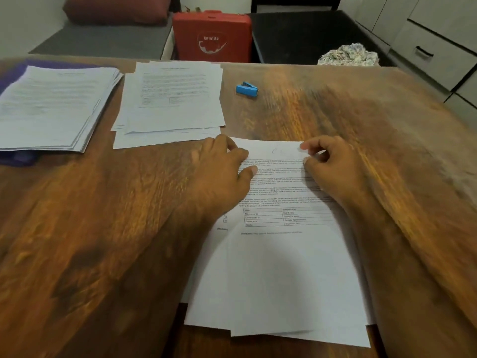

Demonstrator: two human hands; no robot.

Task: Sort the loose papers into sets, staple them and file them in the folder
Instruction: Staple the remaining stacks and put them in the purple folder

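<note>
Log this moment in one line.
left hand presses near papers | right hand pinches their corner | stapler untouched

At twelve o'clock the red case (211, 34) reads "Eurolite" — my sheet (284, 267) at six o'clock shows "Department", "Status", "Disclaimer".

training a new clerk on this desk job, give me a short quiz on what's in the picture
1. True or false: the blue stapler lies on bare table, off all paper.
2. Fill in: left hand and right hand both touch the ___ edge of the near sheets.
3. The purple folder lies under: A left pile, B stapler, C near sheets.
Key: 1 true; 2 far; 3 A.
</note>
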